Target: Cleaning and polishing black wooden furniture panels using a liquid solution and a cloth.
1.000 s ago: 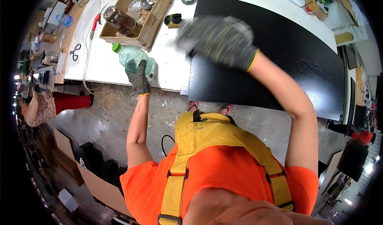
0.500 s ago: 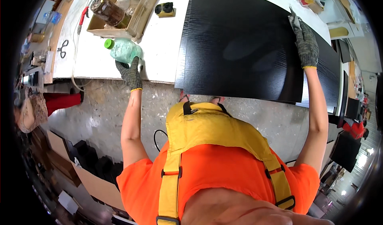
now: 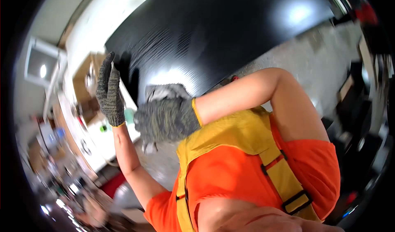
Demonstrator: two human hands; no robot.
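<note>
The person's right hand (image 3: 168, 120), in a grey knit glove with a yellow cuff, is closing its fingers on a grey cloth (image 3: 164, 92) that is bunching out above and below the glove. This cloth is sitting in front of the apron (image 3: 224, 133), by the near left end of a glossy black panel (image 3: 218, 26). The left hand (image 3: 110, 94), gloved alike, is pointing upward with its fingers stretched out and holding nothing, beside the panel's left edge; motion is blurring the view, so I cannot tell whether the fingertips are touching it. Between the two hands, a pale green bottle (image 3: 129, 116) is partly showing on the white table (image 3: 101, 147). A cardboard box (image 3: 80, 86) is standing left of the left hand. Any print on the clutter at the left rim is smearing past reading.
</note>
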